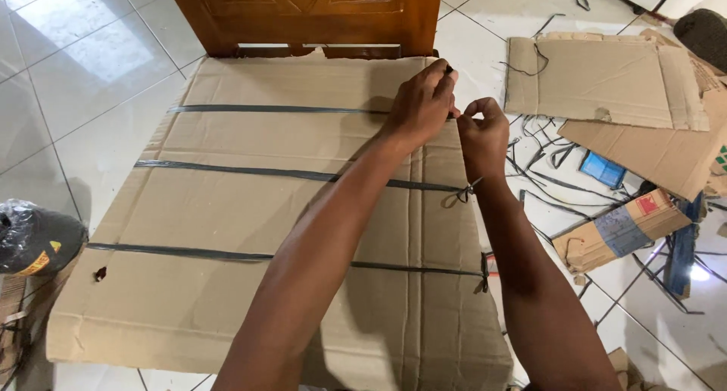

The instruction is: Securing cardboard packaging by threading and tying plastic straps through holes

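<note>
A large flat cardboard-wrapped piece (227,209) lies on the tiled floor, bound by three dark straps (250,109) running across it. Carved brown wood (303,12) sticks out beyond its far edge. My left hand (421,103) and my right hand (482,133) meet at the right end of the farthest strap, near the cardboard's right edge. Both pinch the strap ends with closed fingers. Knots (463,193) sit at the right ends of the two nearer straps.
Loose cardboard sheets (606,81) and cut strap pieces (545,156) litter the floor to the right, with a small blue packet (603,168) and a folded box (617,230). A dark bagged object (34,238) sits at the left edge.
</note>
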